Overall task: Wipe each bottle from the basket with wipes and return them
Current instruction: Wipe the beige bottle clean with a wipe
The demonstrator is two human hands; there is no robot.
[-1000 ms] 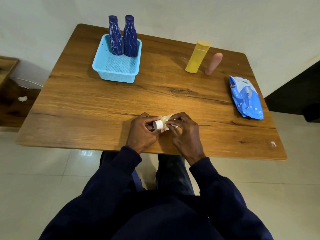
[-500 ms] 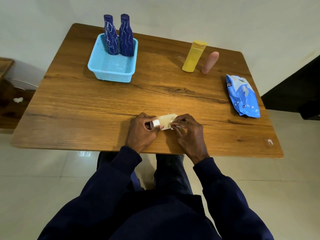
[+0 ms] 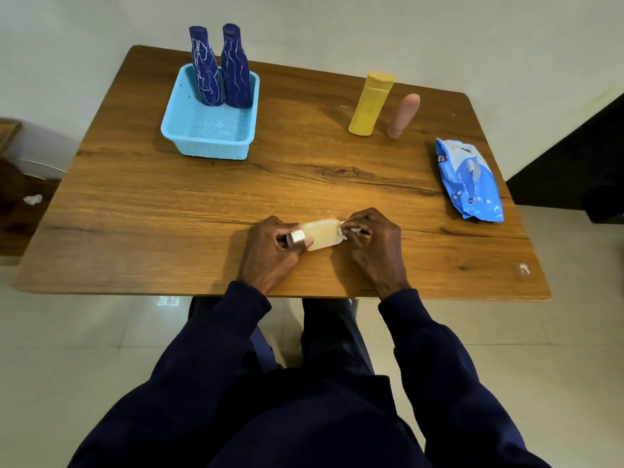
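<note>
Centre of frame, low on the counter (image 3: pixel 141 211): the left hand (image 3: pixel 270 253) pinches the pale bottle (image 3: pixel 320 234) by its white cap (image 3: pixel 297 236); right hand (image 3: pixel 374 246) fingers pinch a wipe (image 3: pixel 344 229) against its base.

Wooden table (image 3: pixel 152 204), pale wall (image 3: pixel 337 25), glossy tiled floor (image 3: pixel 84 349)

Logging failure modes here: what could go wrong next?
Left hand grips the pale bottle at its white cap; twisting while wiping might loosen it.
Right hand pinches only a small bunched wipe; coverage may be patchy.
Wipes pack lies near the table edge; a reach could knock it off.
</note>
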